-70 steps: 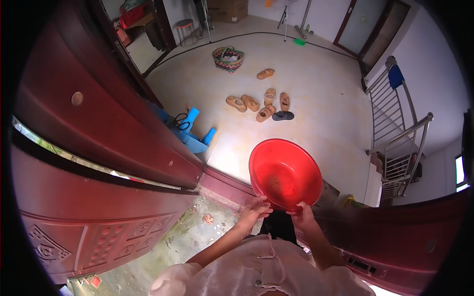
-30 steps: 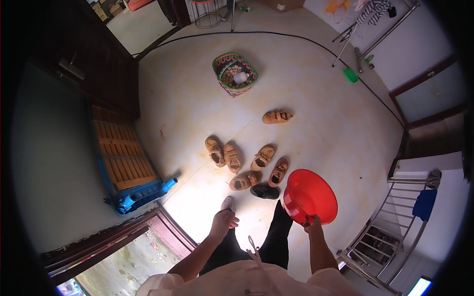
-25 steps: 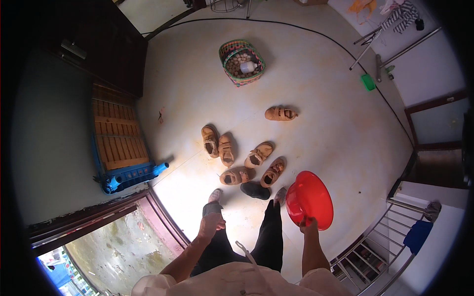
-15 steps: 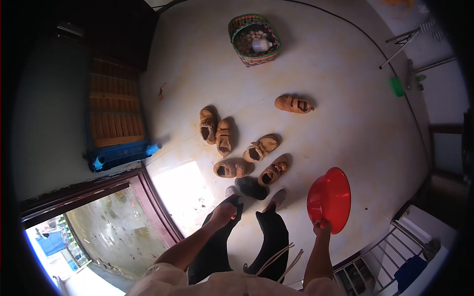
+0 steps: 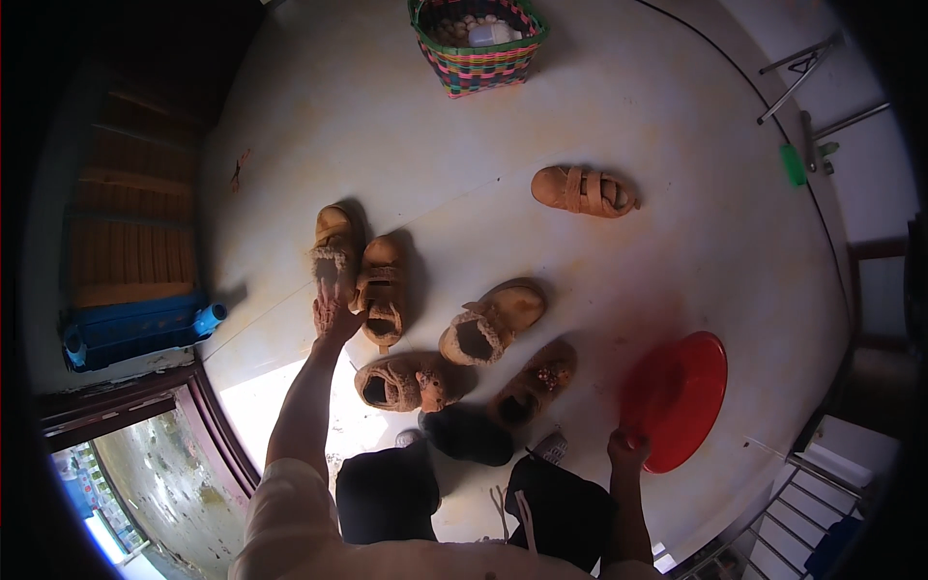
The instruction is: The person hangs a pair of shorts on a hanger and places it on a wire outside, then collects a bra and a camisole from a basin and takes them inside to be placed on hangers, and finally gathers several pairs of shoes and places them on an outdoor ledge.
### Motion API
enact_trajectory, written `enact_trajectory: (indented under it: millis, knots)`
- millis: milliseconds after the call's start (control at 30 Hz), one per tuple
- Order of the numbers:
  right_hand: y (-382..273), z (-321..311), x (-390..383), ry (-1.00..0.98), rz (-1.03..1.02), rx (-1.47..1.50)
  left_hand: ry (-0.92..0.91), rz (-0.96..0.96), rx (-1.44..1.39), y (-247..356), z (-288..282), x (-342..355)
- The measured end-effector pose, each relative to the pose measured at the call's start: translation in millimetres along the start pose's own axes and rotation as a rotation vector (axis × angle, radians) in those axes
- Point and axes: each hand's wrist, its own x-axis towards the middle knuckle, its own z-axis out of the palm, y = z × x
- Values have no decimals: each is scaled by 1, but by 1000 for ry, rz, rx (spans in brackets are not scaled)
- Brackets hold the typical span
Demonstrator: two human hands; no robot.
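My left hand (image 5: 335, 311) reaches down to a tan fleece-lined shoe (image 5: 334, 230). Its fingers are stretched over the shoe's opening and the thumb sticks out to the side; whether they press on it is unclear. Right beside that hand stands a brown strapped shoe (image 5: 383, 275). On my right, my right hand (image 5: 628, 448) is closed on the rim of a red plastic basin (image 5: 694, 406), held tilted. Between the hands lie another tan fleece-lined shoe (image 5: 514, 305), a brown shoe (image 5: 432, 383), a brown shoe with a knobbly ornament (image 5: 551, 377) and a black shoe (image 5: 469, 432).
Farther off, a brown strapped shoe (image 5: 580, 191) lies alone on the pale floor (image 5: 464, 213). A woven basket (image 5: 478, 70) holding round pale things and a white bottle stands at the far side. At left are a blue-framed slatted piece (image 5: 135, 333) and a doorway.
My left hand has moved from beside my knee out to the tan shoe at left. I have bent lower, so the shoes look larger. The basin remains in my right hand.
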Motion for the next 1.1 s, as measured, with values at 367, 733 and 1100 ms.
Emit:
enact_trajectory:
  millis: [367, 733, 1100]
  knots:
    - [136, 206, 21, -1052, -681, -1670, 64, 215, -21, 14, 34, 0]
    - [173, 385, 82, -359, -1817, -2571, -89, 74, -188, 10, 44, -28]
    - [206, 297, 42, -1227, -881, -1401, 25, -85, -417, -1, 51, -25]
